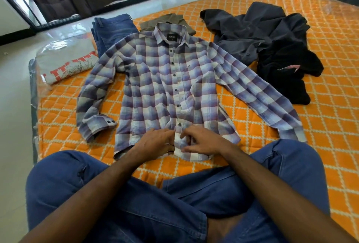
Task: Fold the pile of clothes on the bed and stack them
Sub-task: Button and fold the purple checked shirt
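A purple and white checked shirt point(155, 87) lies flat, front up, on the orange quilted bed point(320, 126), sleeves spread to both sides. Both my hands work at its bottom button placket. My left hand point(155, 143) pinches the left edge of the placket near the hem. My right hand point(202, 141) has its fingers curled on the right edge beside it. A heap of dark clothes point(272, 44) lies unfolded at the right rear.
Folded blue jeans point(114, 31) and an olive garment point(167, 21) lie behind the shirt. A grey printed T-shirt point(68, 62) sits at the left edge of the bed. My crossed legs in jeans point(136, 194) fill the foreground. Floor and windows lie beyond.
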